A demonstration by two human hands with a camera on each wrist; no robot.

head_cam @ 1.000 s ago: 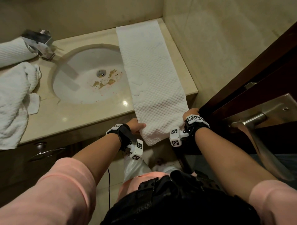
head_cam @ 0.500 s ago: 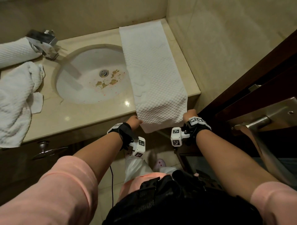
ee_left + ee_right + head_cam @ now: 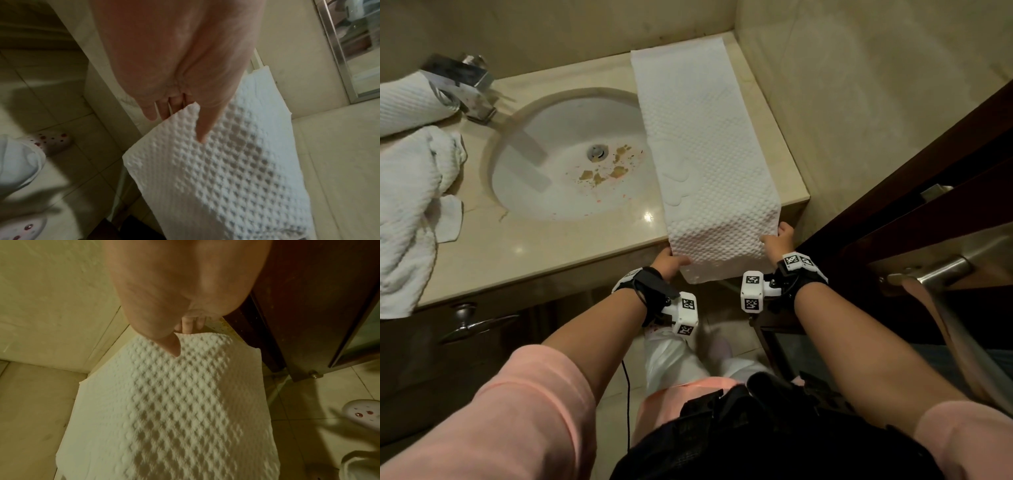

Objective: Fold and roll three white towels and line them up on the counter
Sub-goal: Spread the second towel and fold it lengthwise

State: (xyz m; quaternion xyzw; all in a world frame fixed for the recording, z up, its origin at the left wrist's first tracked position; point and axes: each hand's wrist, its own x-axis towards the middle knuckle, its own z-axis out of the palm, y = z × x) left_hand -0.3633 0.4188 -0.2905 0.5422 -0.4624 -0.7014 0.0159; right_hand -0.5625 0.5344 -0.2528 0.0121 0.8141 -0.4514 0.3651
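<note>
A long white waffle-textured towel (image 3: 709,150), folded into a strip, lies along the right end of the beige counter (image 3: 517,253), its near end hanging over the front edge. My left hand (image 3: 671,262) pinches the near left corner, thumb on top (image 3: 202,129) and fingers under the towel (image 3: 236,170). My right hand (image 3: 777,240) pinches the near right corner of the towel (image 3: 174,410) the same way. A rolled white towel (image 3: 410,102) lies at the far left behind the tap. A crumpled white towel (image 3: 410,205) lies on the counter's left end.
A round sink (image 3: 571,157) with brown stains is set in the middle of the counter, and a chrome tap (image 3: 462,85) stands at its back left. A tiled wall closes the right end. A dark wooden door with a metal handle (image 3: 928,270) is close on my right.
Both hands have lifted the towel's hanging near end up and forward toward the counter edge, so less of it hangs down. The other towels have not moved.
</note>
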